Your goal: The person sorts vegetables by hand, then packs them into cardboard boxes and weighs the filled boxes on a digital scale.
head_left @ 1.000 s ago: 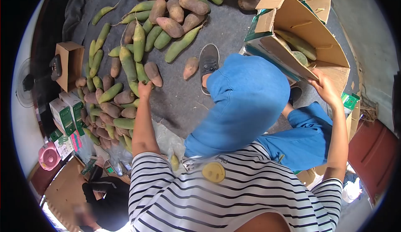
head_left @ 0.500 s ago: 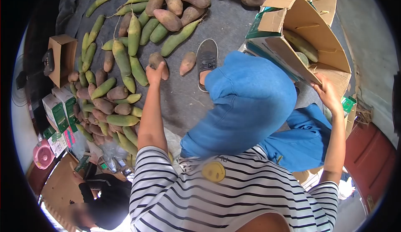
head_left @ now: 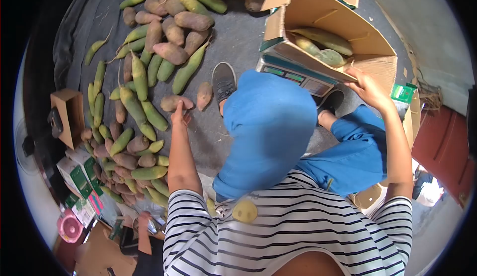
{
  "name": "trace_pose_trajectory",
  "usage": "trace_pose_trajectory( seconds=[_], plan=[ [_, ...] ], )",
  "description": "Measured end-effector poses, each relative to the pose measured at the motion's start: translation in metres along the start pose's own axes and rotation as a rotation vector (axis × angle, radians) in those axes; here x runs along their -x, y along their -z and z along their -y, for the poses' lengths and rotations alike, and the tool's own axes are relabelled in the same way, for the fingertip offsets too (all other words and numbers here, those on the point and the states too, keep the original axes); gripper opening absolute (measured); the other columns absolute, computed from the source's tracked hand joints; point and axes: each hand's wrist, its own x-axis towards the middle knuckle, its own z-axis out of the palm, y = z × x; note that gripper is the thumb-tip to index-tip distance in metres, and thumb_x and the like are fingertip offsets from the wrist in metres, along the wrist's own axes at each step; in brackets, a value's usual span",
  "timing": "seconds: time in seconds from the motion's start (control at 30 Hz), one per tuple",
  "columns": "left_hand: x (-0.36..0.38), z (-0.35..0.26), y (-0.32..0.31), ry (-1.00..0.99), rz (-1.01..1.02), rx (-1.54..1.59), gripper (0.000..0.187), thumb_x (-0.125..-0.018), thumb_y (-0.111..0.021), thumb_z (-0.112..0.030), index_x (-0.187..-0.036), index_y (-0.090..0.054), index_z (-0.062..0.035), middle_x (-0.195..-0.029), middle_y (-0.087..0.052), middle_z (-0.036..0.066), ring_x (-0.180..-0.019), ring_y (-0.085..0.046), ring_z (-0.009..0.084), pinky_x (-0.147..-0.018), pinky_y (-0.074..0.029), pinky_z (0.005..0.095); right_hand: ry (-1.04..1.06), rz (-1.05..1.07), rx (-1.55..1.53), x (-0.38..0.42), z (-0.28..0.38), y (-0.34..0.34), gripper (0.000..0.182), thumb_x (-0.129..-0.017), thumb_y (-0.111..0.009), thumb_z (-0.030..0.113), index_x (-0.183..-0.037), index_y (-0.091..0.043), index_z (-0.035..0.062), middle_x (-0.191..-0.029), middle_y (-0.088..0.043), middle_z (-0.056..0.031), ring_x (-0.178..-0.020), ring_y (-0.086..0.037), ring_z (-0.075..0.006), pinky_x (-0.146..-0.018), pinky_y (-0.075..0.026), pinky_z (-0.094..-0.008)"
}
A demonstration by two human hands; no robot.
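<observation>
A brownish-red radish [head_left: 171, 102] lies across the fingers of my left hand [head_left: 181, 115], which is closed around it low over the dark ground cloth. Another reddish radish [head_left: 204, 95] lies just to its right, near my shoe. My right hand [head_left: 368, 88] grips the near edge of an open cardboard box [head_left: 365, 68]. Inside the box are several green radishes [head_left: 325, 40]. The box rests on a scale [head_left: 293, 77] with lit green displays. My right fingertips are partly hidden at the box edge.
Long green radishes [head_left: 133, 104] and brownish-red ones [head_left: 171, 54] are heaped to the left and ahead. A small open carton [head_left: 67, 112], green-white boxes [head_left: 74, 176] and a pink basin [head_left: 70, 226] stand at far left. Another person's arm [head_left: 144, 234] shows at lower left.
The radish in my left hand has turned from upright to nearly level. The view has shifted right, showing more of the box's inside and the scale. My right hand stays on the box edge.
</observation>
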Motion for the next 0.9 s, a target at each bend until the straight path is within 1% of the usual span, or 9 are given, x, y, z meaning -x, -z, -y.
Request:
trace_pose_trajectory(
  seconds=[0.03,0.2,0.3,0.33,0.53,0.63,0.67,0.77,0.9],
  plan=[
    [-0.015,0.002,0.001,-0.005,-0.003,0.008,0.055,-0.067,-0.076,-0.046,-0.1,-0.06,-0.005,-0.083,-0.061,0.008,-0.073,-0.059,0.025,-0.063,-0.046,0.0434,0.028,-0.003,-0.013,0.0,-0.001,-0.001,0.027,-0.082,-0.059,0.011,-0.106,-0.053,-0.0002,-0.099,-0.059,-0.0197,-0.096,-0.055,-0.0371,-0.08,-0.044,-0.0412],
    [-0.034,-0.008,-0.025,0.186,0.205,0.054,0.026,-0.078,-0.067,-0.037,-0.079,-0.058,-0.0131,-0.069,-0.057,-0.001,-0.06,-0.052,0.0178,-0.056,-0.042,0.0362,0.135,-0.086,-0.013,0.001,-0.011,-0.004,0.023,-0.082,-0.06,0.011,-0.1,-0.053,0.0007,-0.094,-0.058,-0.019,-0.093,-0.055,-0.0371,-0.078,-0.044,-0.0422],
    [-0.049,-0.004,-0.037,0.088,0.249,0.233,0.022,-0.082,-0.06,-0.035,-0.073,-0.055,-0.0155,-0.064,-0.054,-0.003,-0.059,-0.05,0.0154,-0.053,-0.04,0.0323,0.152,-0.084,-0.024,0.001,-0.012,-0.004,0.021,-0.081,-0.06,0.011,-0.098,-0.052,0.0005,-0.092,-0.058,-0.0188,-0.09,-0.055,-0.0375,-0.076,-0.044,-0.0432],
    [-0.05,-0.002,-0.041,0.064,0.145,0.361,0.021,-0.083,-0.057,-0.035,-0.074,-0.054,-0.0162,-0.065,-0.052,-0.002,-0.059,-0.049,0.0137,-0.051,-0.037,0.0292,0.151,-0.074,-0.025,0.0,-0.012,-0.003,0.021,-0.081,-0.06,0.011,-0.097,-0.052,0.0004,-0.091,-0.058,-0.0189,-0.09,-0.055,-0.0377,-0.075,-0.044,-0.0433],
    [0.058,-0.012,-0.011,-0.021,0.408,0.334,0.019,-0.084,-0.057,-0.03,-0.087,-0.055,-0.0115,-0.08,-0.056,-0.001,-0.068,-0.052,0.0142,-0.056,-0.039,0.0278,0.207,-0.073,-0.02,-0.003,-0.02,-0.006,0.021,-0.08,-0.061,0.01,-0.096,-0.051,-0.001,-0.091,-0.057,-0.0198,-0.089,-0.055,-0.0377,-0.074,-0.044,-0.0435],
    [0.158,-0.059,-0.025,-0.436,0.428,0.047,0.028,-0.085,-0.057,-0.029,-0.1,-0.056,-0.0061,-0.09,-0.057,0.002,-0.077,-0.054,0.0132,-0.063,-0.042,0.0274,0.188,-0.071,-0.012,-0.001,-0.017,-0.005,0.021,-0.081,-0.06,0.011,-0.096,-0.051,-0.0016,-0.092,-0.057,-0.0201,-0.09,-0.055,-0.0374,-0.075,-0.044,-0.0434],
    [0.182,-0.078,-0.03,-0.659,0.544,-0.06,0.041,-0.084,-0.058,-0.024,-0.116,-0.051,0.0003,-0.104,-0.057,0.007,-0.091,-0.055,0.0146,-0.076,-0.044,0.0284,0.176,-0.066,-0.005,-0.001,-0.015,-0.004,0.022,-0.081,-0.06,0.011,-0.096,-0.051,-0.0017,-0.092,-0.057,-0.0202,-0.09,-0.055,-0.0374,-0.076,-0.044,-0.0434],
    [0.294,-0.143,-0.063,-1.084,0.72,-0.18,0.054,-0.08,-0.06,-0.014,-0.127,-0.041,0.0046,-0.121,-0.05,0.015,-0.108,-0.052,0.0215,-0.094,-0.04,0.0331,0.195,-0.074,0.007,-0.002,-0.02,-0.006,0.022,-0.081,-0.06,0.011,-0.097,-0.051,-0.0017,-0.092,-0.057,-0.0206,-0.09,-0.055,-0.0373,-0.076,-0.044,-0.0433],
    [0.379,-0.189,-0.118,-1.555,0.8,-0.243,0.051,-0.074,-0.069,-0.017,-0.118,-0.052,-0.0013,-0.107,-0.056,0.012,-0.101,-0.054,0.0215,-0.088,-0.043,0.0329,0.235,-0.101,0.002,-0.001,-0.02,-0.006,0.023,-0.082,-0.06,0.012,-0.099,-0.051,-0.0014,-0.092,-0.057,-0.0207,-0.091,-0.055,-0.0371,-0.077,-0.044,-0.0431]
  ],
)
